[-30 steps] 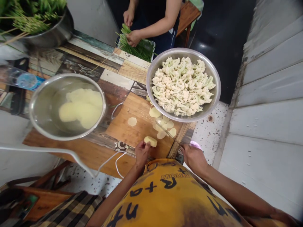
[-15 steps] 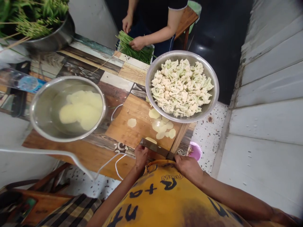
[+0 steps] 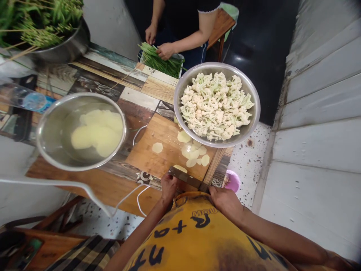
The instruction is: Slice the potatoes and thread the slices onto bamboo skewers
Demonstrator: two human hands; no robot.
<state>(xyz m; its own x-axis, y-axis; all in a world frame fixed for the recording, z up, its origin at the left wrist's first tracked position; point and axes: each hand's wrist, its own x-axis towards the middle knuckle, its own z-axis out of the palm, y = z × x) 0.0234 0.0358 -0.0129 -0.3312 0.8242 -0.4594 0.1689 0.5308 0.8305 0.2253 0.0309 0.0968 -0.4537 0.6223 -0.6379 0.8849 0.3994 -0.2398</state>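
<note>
Potato [image 3: 180, 168] is lying toward six o'clock on the cutting board [image 3: 145, 158], partly behind the knife [image 3: 184, 177]; left hand [image 3: 169, 187] is grasping it, right hand [image 3: 227, 201] is clenching the handle [image 3: 204, 187].

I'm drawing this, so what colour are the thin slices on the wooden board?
The slices are pale, creamy yellow; the head view shows them best.

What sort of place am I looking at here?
Probably a kitchen or food preparation area, home or business I can't tell: a knife over a wooden cutting board with pale slices, and a metal bowl of cauliflower pieces.
</note>
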